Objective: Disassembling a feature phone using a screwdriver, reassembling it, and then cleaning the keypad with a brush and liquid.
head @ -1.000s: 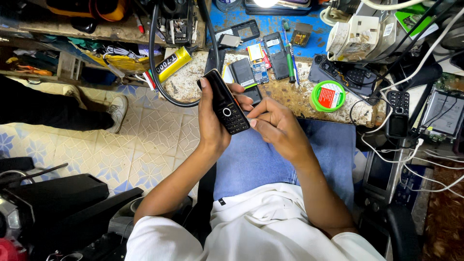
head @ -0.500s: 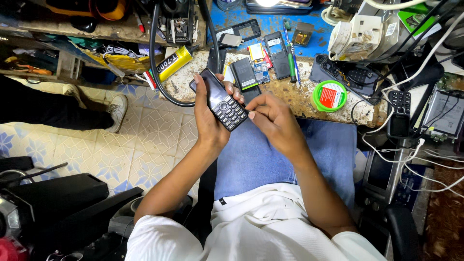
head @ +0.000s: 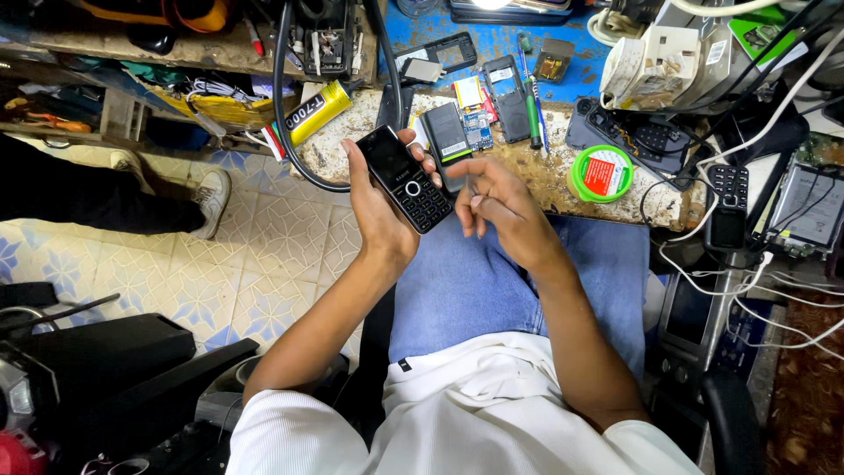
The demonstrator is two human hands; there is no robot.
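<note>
The left hand (head: 380,211) grips the black keypad phone (head: 406,179), its long axis tilted up-left; the right hand (head: 501,207), half-curled and holding nothing, hovers just right of it.

Glossy black plastic keypad phone (head: 406,179) over a rough, stained wooden bench (head: 545,167) and blue denim (head: 492,281).

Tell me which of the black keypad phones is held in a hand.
The black keypad phone in the left hand, face up over the lap. The other keypad phone lies at the right among white cables, untouched.
</note>
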